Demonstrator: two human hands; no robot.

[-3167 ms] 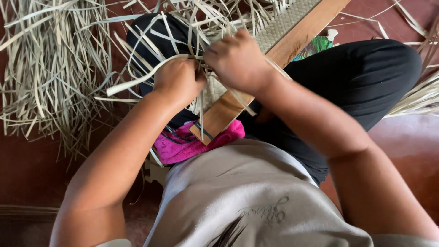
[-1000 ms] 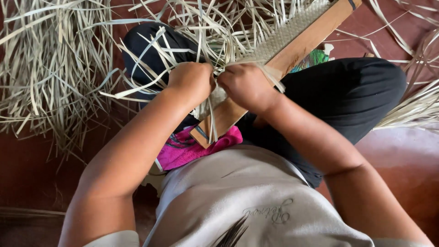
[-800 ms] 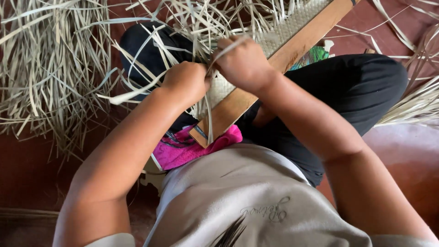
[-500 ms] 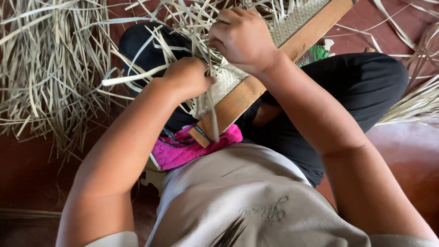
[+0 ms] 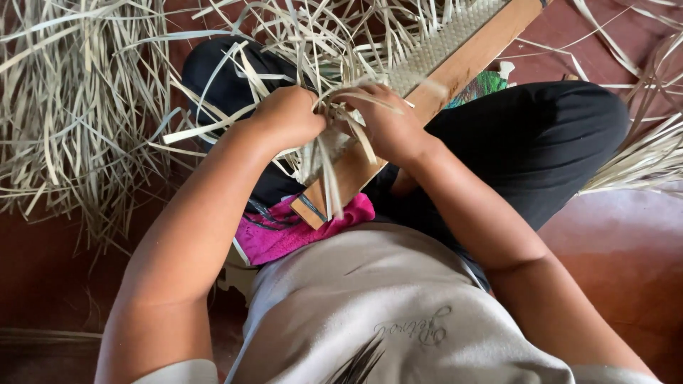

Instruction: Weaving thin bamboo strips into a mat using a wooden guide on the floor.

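Observation:
I sit cross-legged in black trousers with a long wooden board (image 5: 466, 67) slanting across my lap. A narrow woven band of pale straw (image 5: 434, 46) lies along the board. My left hand (image 5: 288, 117) is closed on loose straw strips (image 5: 331, 167) at the band's near end. My right hand (image 5: 388, 124) sits right beside it on the board, fingers pinching more strips, some trailing down over the board's end. Both hands almost touch.
A big heap of loose straw strips (image 5: 78, 107) covers the reddish floor (image 5: 633, 242) to the left and at the top. More strips (image 5: 651, 153) lie at the right. A pink cloth (image 5: 288, 235) is tucked under the board's near end, and a green patterned cloth (image 5: 480, 89) lies beside the board.
My right hand, raised up along the band half a second ago, has come back down beside the left hand at the board's near end, pulling strips with it. The left hand barely moved.

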